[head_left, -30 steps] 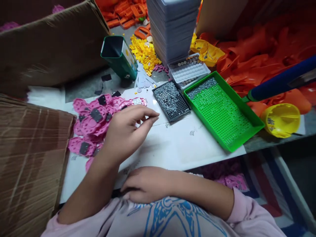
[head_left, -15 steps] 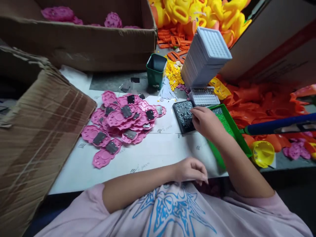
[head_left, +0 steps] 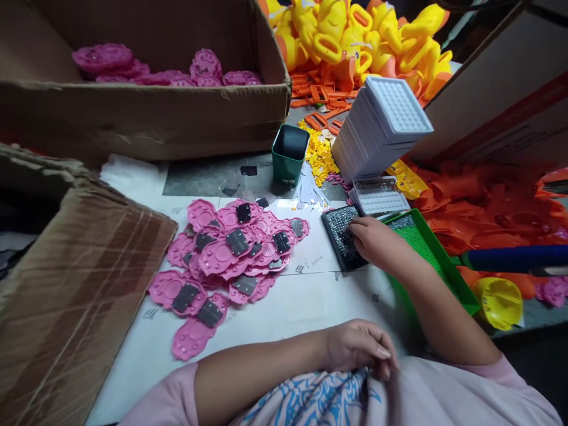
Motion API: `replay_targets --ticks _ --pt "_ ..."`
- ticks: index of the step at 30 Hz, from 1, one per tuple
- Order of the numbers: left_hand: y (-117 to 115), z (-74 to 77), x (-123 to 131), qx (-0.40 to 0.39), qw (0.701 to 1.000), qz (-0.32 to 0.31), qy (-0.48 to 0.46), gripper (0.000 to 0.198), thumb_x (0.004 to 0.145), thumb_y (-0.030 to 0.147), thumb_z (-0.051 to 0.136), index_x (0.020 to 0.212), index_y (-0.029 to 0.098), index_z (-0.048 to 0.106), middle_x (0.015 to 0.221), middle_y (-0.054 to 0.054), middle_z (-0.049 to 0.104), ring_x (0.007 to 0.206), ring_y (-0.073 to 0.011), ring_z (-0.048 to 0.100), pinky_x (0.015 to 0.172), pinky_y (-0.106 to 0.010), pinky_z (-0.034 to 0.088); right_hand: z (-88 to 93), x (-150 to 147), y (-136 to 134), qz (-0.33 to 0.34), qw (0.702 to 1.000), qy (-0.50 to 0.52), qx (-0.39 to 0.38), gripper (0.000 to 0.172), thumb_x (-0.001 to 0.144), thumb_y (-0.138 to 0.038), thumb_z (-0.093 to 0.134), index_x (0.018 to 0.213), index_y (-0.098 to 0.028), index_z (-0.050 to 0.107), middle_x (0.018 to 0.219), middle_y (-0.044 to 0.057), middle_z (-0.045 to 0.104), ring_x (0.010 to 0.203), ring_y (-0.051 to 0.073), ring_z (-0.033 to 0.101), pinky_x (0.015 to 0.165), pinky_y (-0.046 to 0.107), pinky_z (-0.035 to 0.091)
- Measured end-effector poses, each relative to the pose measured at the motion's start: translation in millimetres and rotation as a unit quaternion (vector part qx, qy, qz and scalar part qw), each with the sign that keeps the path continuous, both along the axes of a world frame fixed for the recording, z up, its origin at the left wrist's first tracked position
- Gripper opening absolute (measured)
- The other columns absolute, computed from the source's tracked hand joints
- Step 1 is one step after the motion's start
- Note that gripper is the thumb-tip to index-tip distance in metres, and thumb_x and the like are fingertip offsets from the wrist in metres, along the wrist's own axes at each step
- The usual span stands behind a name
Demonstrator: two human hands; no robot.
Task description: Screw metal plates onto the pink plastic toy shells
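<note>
My right hand (head_left: 375, 241) reaches over a black tray (head_left: 333, 239) filled with tiny shiny metal pieces that look like screws. Its fingertips are pinched together at the tray's right side; whatever is between them is too small to see. Close to my body, my left hand (head_left: 360, 346) rests in front of the shirt with its fingers curled in, their inside hidden. To the left lies a pile of pink moulded plastic pieces (head_left: 219, 260), several bearing dark rectangular plates (head_left: 238, 241). Beneath my right forearm is a green tray (head_left: 450, 275) with a blue handle.
Behind the black tray stand a stack of white ridged trays (head_left: 377, 127) and a dark green cup (head_left: 289, 163). Cardboard boxes (head_left: 177, 121) border the back and left. Yellow plastic toys (head_left: 337, 32), orange parts (head_left: 483, 216) and a yellow cup (head_left: 499, 302) lie around the right side.
The view has tilted up, so everything sits lower in the picture. My right hand stays at the black tray, and my left hand remains curled near my body.
</note>
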State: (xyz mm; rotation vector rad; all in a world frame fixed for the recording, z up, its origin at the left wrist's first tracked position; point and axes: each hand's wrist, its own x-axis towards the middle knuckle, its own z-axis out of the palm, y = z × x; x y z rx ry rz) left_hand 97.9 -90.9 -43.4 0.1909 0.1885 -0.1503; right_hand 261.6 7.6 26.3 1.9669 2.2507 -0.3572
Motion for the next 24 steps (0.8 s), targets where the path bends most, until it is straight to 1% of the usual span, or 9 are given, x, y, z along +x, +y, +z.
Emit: replay_targets --ticks 2,4,6,9,13,16,19,21,24 --pt "0 0.0 1 -0.024 1.0 0.019 0.007 0.031 0.046 0.03 0.074 0.066 0.008 0.068 0.055 -0.005 0.062 0.048 -0.0103 0.057 0.05 -0.02 0.043 6.3 3 0 -0.006 1.0 0.007 -0.014 0.031 0.083 -0.01 0.041 0.101 -0.011 0.066 0.105 0.012 0.064 0.098 0.021 0.058 0.088 0.031 0.046" --pt "0 0.3 0 -0.04 0.999 0.031 0.007 0.03 0.048 0.029 0.073 0.068 0.007 0.068 0.055 -0.005 0.063 0.049 -0.0108 0.057 0.05 -0.021 0.042 8.4 4 2 -0.02 1.0 0.008 -0.011 0.031 0.084 -0.011 0.04 0.101 -0.012 0.065 0.107 0.013 0.063 0.1 0.021 0.059 0.09 0.032 0.046" --pt "0 0.4 -1 -0.046 0.998 0.036 0.0 0.03 0.05 0.028 0.073 0.071 0.007 0.068 0.055 -0.005 0.062 0.049 -0.0118 0.057 0.05 -0.022 0.041 5.5 3 5 -0.033 0.999 0.006 0.003 0.032 0.084 -0.01 0.039 0.103 -0.011 0.065 0.112 0.014 0.062 0.103 0.022 0.058 0.093 0.034 0.045" --pt "-1 0.0 -2 -0.044 0.998 0.042 -0.013 0.031 0.052 0.029 0.072 0.074 0.007 0.068 0.055 -0.005 0.062 0.051 -0.0126 0.057 0.053 -0.023 0.042 -4.1 1 9 -0.035 0.999 0.009 0.024 0.034 0.084 -0.009 0.038 0.107 -0.01 0.063 0.117 0.014 0.06 0.107 0.023 0.057 0.095 0.035 0.045" --pt "-2 -1.5 -3 -0.025 0.999 0.022 -0.025 0.032 0.052 0.028 0.073 0.076 0.007 0.069 0.056 -0.005 0.062 0.05 -0.0118 0.056 0.054 -0.023 0.039 -11.2 -1 8 -0.017 0.999 0.018 0.044 0.034 0.084 -0.008 0.038 0.105 -0.009 0.065 0.116 0.015 0.06 0.109 0.023 0.056 0.097 0.036 0.045" --pt "-4 -3.1 -3 -0.011 1.0 0.003 -0.026 0.034 0.05 0.028 0.074 0.076 0.007 0.069 0.056 -0.005 0.063 0.05 -0.0122 0.056 0.055 -0.024 0.038 -5.8 1 0 0.008 0.999 0.029 0.04 0.031 0.083 -0.008 0.041 0.098 -0.01 0.068 0.106 0.014 0.063 0.1 0.022 0.058 0.09 0.034 0.048" --pt "-6 -4.8 -3 -0.019 0.999 0.016 -0.028 0.035 0.051 0.029 0.073 0.077 0.007 0.069 0.056 -0.005 0.063 0.052 -0.0138 0.057 0.059 -0.026 0.039 1.4 5 -8 0.035 0.998 0.044 0.028 0.026 0.081 -0.01 0.046 0.093 -0.015 0.069 0.094 0.009 0.065 0.086 0.016 0.06 0.079 0.028 0.05" --pt "-6 -5.5 -3 -0.028 0.999 0.03 -0.024 0.035 0.051 0.03 0.073 0.077 0.007 0.068 0.055 -0.005 0.062 0.053 -0.0142 0.057 0.06 -0.027 0.04 1.4 7 -11 0.034 0.997 0.048 0.041 0.027 0.082 -0.012 0.047 0.098 -0.015 0.069 0.098 0.008 0.065 0.088 0.016 0.061 0.081 0.028 0.051" --pt "-7 -5.8 -3 -0.03 0.999 0.031 -0.02 0.036 0.05 0.032 0.073 0.077 0.007 0.069 0.054 -0.005 0.061 0.052 -0.0143 0.057 0.06 -0.027 0.04 -7.1 6 -10 0.005 0.995 0.039 0.088 0.036 0.085 -0.015 0.043 0.116 -0.011 0.062 0.119 0.013 0.06 0.107 0.021 0.057 0.095 0.034 0.049"
